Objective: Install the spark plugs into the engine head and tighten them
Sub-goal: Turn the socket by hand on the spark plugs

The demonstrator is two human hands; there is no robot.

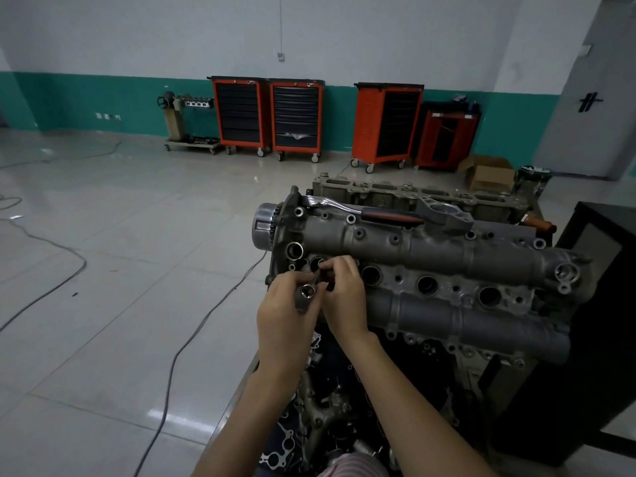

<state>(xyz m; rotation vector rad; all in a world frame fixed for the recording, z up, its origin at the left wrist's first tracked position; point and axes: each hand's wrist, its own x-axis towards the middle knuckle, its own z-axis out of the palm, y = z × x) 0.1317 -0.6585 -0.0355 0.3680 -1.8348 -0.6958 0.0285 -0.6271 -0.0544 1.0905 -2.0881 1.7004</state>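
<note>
Over the first plug well (317, 264) of the engine head (430, 266), the left hand (287, 316) grips a socket (307, 291) open-end up, while the right hand (344, 290) pinches something dark, likely a spark plug, ready to seat it.

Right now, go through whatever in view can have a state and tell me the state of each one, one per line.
Left hand: grips the socket tool.
Socket tool: held, open end facing the camera.
Right hand: pinches a small dark part beside the socket.
Spark plug wells: the three right of the hands look open.
Ratchet: lies untouched on the engine head.
Cardboard box: flaps open.
</note>
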